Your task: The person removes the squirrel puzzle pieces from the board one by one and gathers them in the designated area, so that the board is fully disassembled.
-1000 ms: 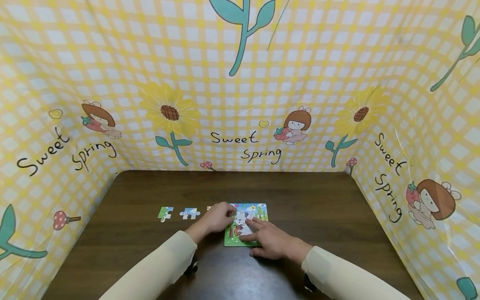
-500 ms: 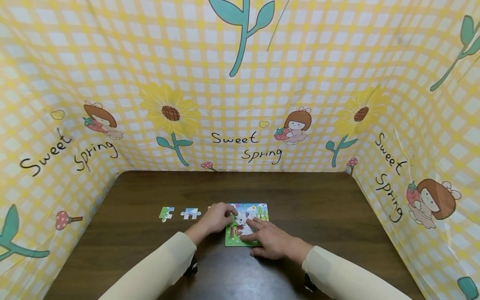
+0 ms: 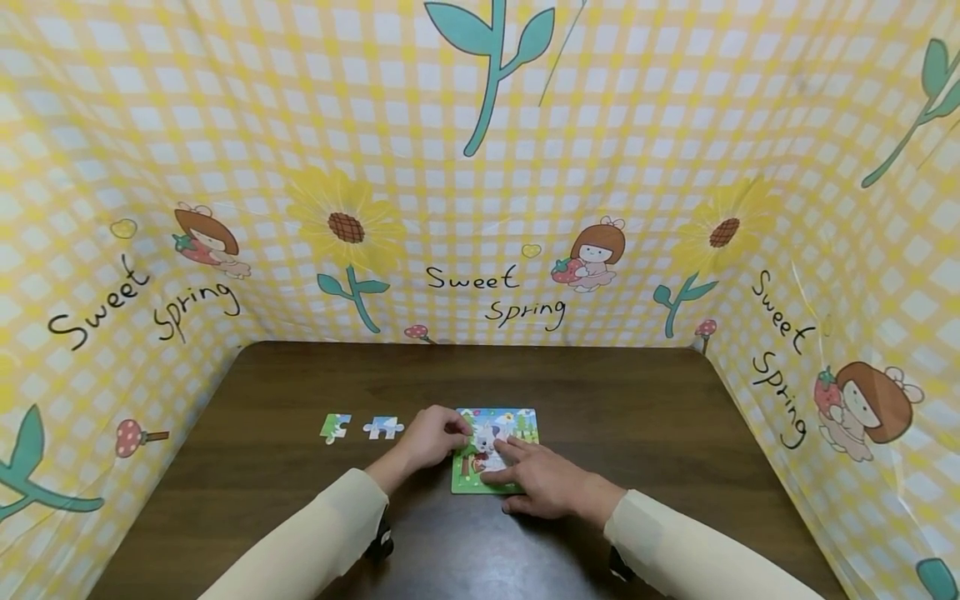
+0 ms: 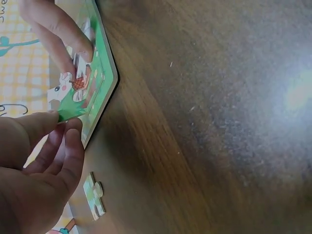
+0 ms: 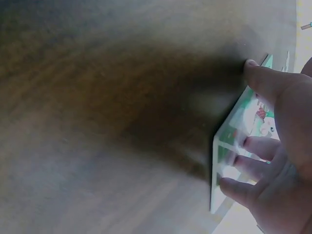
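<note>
Green cardboard puzzle piece point(image 4: 71, 108) stays tilted in the left hand point(image 3: 432, 436)'s closed pinch grip, over the square green-edged picture board point(image 3: 459, 485); right hand point(image 3: 547, 481) still rests there, spread. Placement seems barely advanced.

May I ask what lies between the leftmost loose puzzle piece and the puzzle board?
In the head view, the other loose piece lies there, then the left hand.

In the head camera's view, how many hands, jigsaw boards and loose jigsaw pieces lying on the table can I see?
Hands: 2 (left hand, right hand)
Jigsaw board: 1
Loose jigsaw pieces: 2 (green-and-blue piece, blue-and-white piece)
Total: 5
</note>
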Tool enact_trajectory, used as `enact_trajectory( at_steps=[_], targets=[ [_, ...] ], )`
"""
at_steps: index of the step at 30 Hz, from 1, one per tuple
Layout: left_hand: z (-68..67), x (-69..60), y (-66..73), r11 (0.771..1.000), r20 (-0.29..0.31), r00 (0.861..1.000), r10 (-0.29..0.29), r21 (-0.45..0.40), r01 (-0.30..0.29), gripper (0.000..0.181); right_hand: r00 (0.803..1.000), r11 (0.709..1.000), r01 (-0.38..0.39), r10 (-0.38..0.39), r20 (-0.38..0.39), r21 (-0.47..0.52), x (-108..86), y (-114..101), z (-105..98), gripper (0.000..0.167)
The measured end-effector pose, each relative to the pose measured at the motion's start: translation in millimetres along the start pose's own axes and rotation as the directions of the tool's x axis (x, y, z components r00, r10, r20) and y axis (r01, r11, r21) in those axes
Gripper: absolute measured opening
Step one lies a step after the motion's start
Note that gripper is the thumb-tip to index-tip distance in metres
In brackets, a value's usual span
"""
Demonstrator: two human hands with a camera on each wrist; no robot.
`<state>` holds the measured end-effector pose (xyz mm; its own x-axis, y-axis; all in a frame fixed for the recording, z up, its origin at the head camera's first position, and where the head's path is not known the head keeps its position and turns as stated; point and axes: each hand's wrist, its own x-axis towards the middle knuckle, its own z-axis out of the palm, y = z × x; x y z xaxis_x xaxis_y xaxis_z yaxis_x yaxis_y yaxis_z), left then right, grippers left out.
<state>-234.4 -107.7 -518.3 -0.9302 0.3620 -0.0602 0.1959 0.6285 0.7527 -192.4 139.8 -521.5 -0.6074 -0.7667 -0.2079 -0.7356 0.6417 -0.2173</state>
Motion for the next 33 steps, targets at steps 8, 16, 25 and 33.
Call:
enact_trajectory(
  at_steps=[8, 16, 25, 33],
  targets=[
    [5.3, -2.5, -0.5, 0.999, -0.033, 0.999, -0.017, -0.041, 0.015, 0.006, 1.0, 0.991, 0.011, -0.008, 0.024, -0.135, 4.4, -6, -5, 0.051],
    [8.9, -3.0, -3.6, 0.999, -0.043, 0.998, -0.034, -0.014, 0.034, 0.005, 1.0, 0.991, 0.017, -0.014, 0.021, -0.13, 4.4, -8, -3, 0.058],
    [9.0, 0.4, -4.7, 0.999, -0.046, 0.998, -0.034, -0.036, 0.032, 0.004, 1.0, 0.969, -0.006, 0.007, 0.005, -0.246, 9.1, -17, -4, 0.067],
    [0.2, -1.5, 0.6, 0.988, -0.043, 0.999, -0.029, -0.15, 0.022, 0.01, 0.995, 0.994, -0.077, 0.081, 0.063, -0.077, 7.7, -13, -1, 0.061]
  ],
)
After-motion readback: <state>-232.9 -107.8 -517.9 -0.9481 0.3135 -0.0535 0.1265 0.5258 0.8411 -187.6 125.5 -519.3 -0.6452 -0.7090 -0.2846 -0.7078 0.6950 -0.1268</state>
